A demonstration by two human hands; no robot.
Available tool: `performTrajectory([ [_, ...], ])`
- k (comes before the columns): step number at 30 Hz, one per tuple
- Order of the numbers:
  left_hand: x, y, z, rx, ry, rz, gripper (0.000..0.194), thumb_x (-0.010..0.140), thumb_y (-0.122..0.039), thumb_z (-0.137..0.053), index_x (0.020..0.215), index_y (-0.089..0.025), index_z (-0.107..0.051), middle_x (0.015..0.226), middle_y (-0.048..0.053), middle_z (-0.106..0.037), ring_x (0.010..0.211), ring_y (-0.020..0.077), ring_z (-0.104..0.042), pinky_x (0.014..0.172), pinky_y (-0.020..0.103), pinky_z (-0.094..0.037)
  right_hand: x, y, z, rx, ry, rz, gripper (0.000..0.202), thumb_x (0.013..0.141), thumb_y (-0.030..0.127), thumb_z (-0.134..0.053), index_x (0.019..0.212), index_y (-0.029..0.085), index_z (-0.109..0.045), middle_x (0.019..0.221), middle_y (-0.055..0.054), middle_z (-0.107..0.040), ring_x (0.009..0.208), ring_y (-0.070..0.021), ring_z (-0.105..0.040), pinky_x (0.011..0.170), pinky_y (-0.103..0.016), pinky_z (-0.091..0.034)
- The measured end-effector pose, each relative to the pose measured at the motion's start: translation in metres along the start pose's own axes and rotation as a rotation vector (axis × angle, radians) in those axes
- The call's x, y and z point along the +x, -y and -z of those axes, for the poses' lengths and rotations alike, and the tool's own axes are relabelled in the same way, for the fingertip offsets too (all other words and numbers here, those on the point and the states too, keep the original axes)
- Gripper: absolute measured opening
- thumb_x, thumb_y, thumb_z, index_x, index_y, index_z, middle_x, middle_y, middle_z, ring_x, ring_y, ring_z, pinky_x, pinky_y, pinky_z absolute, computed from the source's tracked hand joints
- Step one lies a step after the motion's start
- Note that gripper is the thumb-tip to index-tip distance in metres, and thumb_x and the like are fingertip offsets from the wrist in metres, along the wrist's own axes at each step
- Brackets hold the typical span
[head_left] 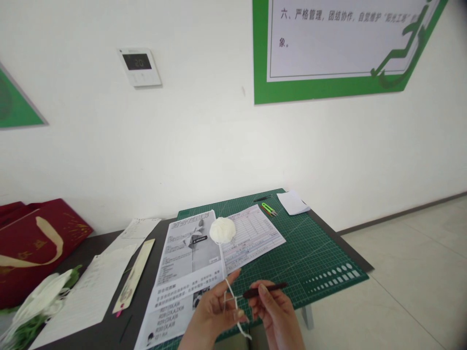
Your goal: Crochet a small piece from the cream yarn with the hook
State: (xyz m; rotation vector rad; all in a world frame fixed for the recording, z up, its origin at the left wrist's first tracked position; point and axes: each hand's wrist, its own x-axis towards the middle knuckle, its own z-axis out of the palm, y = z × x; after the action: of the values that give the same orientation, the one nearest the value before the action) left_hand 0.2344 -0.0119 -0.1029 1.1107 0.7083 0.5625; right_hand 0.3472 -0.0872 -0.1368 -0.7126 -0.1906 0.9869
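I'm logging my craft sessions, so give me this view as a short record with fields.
Left hand: white yarn looped over its fingers
Right hand: holds dark-handled hook
Hook tip: at the yarn
Yarn ball: on printed sheets
Green snips: on cutting mat, beyond the hands
Far left: red bag

Long printed white paper sheet (pixel 175 272) lies across left part of green gridded cutting mat (pixel 310 248), on dark tabletop (pixel 142 287). White ruled paper form (pixel 255 243) to its right; round white yarn ball (pixel 222 230) where both meet. Green-handled metal snips (pixel 269 209) beyond form, small white paper stack (pixel 293 202) farther right. Left: narrow cream strip (pixel 134 277), loose white papers (pixel 98 277), red gift bag (pixel 40 231) at far left.
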Motion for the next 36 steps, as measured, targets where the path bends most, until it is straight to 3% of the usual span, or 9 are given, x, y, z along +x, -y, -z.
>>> performTrajectory([
  [4,0.003,0.011,0.005,0.122,-0.083,-0.064,0.066,0.058,-0.021,-0.076,0.121,-0.018,-0.055,0.05,-0.006,-0.05,0.049,0.0102,-0.043,0.05,0.024,-0.032,-0.005,0.0,0.0,-0.282,-0.031,0.202,0.023,0.072,0.037,-0.069,0.077,0.015,-0.071,0.059,-0.005,-0.069,0.048,-0.0144,-0.058,0.047,-0.024,-0.047],
  [9,0.004,0.012,0.0,0.26,-0.222,-0.118,0.056,0.06,-0.019,-0.073,0.115,-0.015,-0.061,0.048,-0.006,-0.05,0.048,0.0101,-0.039,0.048,0.024,-0.029,-0.009,-0.021,0.011,-0.729,0.086,0.742,0.017,0.076,0.02,-0.062,0.088,0.027,-0.072,0.071,-0.007,-0.072,0.063,-0.0214,-0.065,0.058,-0.031,-0.052],
  [12,0.001,0.0,-0.007,0.078,-0.163,-0.027,0.054,0.052,-0.013,-0.076,0.105,-0.017,-0.067,0.048,-0.006,-0.051,0.048,0.0097,-0.041,0.049,0.023,-0.03,-0.004,-0.034,0.022,-0.9,0.172,1.078,0.038,0.073,0.015,-0.065,0.105,0.034,-0.066,0.075,-0.008,-0.075,0.06,-0.0238,-0.066,0.055,-0.034,-0.053],
  [14,-0.002,-0.01,-0.008,-0.105,-0.057,0.022,0.049,0.054,-0.011,-0.074,0.102,-0.018,-0.068,0.055,-0.003,-0.057,0.052,0.0104,-0.046,0.053,0.024,-0.034,-0.002,-0.033,0.024,-0.903,0.263,1.173,0.042,0.073,0.014,-0.064,0.109,0.035,-0.063,0.076,-0.007,-0.075,0.061,-0.0241,-0.066,0.054,-0.034,-0.053],
  [16,-0.004,-0.016,-0.005,-0.224,0.038,0.115,0.046,0.053,-0.01,-0.074,0.098,-0.017,-0.07,0.056,-0.001,-0.06,0.054,0.0122,-0.052,0.057,0.025,-0.037,-0.003,-0.023,0.019,-0.777,0.316,1.09,0.037,0.074,0.014,-0.063,0.106,0.033,-0.066,0.075,-0.008,-0.074,0.061,-0.0233,-0.066,0.053,-0.033,-0.052],
  [20,-0.004,-0.014,0.001,-0.347,0.16,0.193,0.05,0.045,-0.007,-0.076,0.094,-0.011,-0.071,0.049,-0.001,-0.059,0.043,0.0083,-0.048,0.047,0.021,-0.034,-0.011,-0.005,0.003,-0.477,0.321,0.69,0.019,0.078,0.023,-0.062,0.093,0.029,-0.072,0.076,-0.008,-0.073,0.066,-0.023,-0.064,0.058,-0.035,-0.051],
  [25,-0.002,-0.013,-0.001,-0.472,0.258,0.222,0.051,0.043,-0.008,-0.074,0.094,-0.007,-0.071,0.049,0.0,-0.059,0.048,0.009,-0.048,0.059,0.023,-0.04,-0.014,-0.012,0.001,-0.208,0.112,0.39,0.015,0.073,0.038,-0.067,0.08,0.026,-0.073,0.071,-0.004,-0.071,0.055,-0.0171,-0.062,0.05,-0.027,-0.048],
  [29,-0.002,-0.016,0.0,-0.468,0.269,0.19,0.052,0.046,-0.007,-0.074,0.097,-0.005,-0.069,0.045,-0.002,-0.057,0.043,0.0065,-0.043,0.047,0.02,-0.031,-0.012,-0.01,0.006,-0.164,0.094,0.307,0.017,0.072,0.038,-0.067,0.081,0.024,-0.072,0.066,-0.004,-0.071,0.054,-0.0166,-0.06,0.051,-0.027,-0.047],
  [36,-0.002,-0.017,0.003,-0.49,0.328,0.185,0.052,0.044,-0.007,-0.074,0.095,-0.004,-0.069,0.038,-0.004,-0.049,0.04,0.0055,-0.039,0.042,0.019,-0.023,-0.009,0.005,0.009,-0.183,0.103,0.305,0.019,0.075,0.038,-0.065,0.078,0.02,-0.07,0.064,-0.003,-0.068,0.054,-0.015,-0.058,0.053,-0.026,-0.045],
])
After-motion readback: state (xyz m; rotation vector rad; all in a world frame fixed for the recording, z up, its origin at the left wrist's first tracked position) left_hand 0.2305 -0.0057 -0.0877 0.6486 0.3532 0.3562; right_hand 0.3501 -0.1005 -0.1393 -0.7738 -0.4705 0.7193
